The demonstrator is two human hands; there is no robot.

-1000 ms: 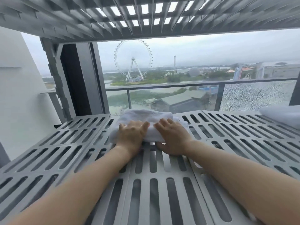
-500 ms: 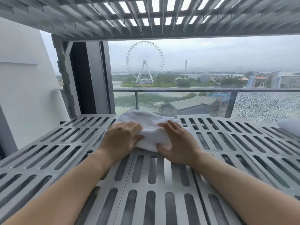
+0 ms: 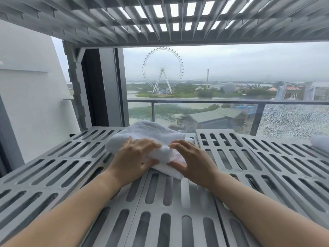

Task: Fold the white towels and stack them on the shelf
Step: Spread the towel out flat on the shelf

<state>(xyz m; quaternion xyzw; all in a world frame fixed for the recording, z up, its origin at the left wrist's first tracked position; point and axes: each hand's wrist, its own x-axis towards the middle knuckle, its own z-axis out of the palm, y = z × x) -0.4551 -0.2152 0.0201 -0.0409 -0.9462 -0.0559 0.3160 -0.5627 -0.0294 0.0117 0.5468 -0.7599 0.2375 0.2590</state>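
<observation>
A folded white towel (image 3: 147, 132) lies on the grey slotted metal shelf (image 3: 53, 168), near its far middle. My left hand (image 3: 133, 157) grips the towel's near left part, with the thumb tucked under a fold. My right hand (image 3: 192, 157) holds the towel's near right corner, fingers curled over the cloth. The near edge of the towel is lifted and bunched between both hands. A second white towel (image 3: 320, 143) shows only partly at the shelf's far right edge.
Another slotted shelf (image 3: 178, 18) hangs close overhead. A white wall (image 3: 32, 97) and a dark frame post (image 3: 99, 86) stand at the left. Behind the shelf is a window with a glass balcony railing (image 3: 231, 102).
Both hands went from pressing flat on the towel to gripping its near edge. The near edge is now lifted and bunched, drawn a little toward me. The camera has tilted up.
</observation>
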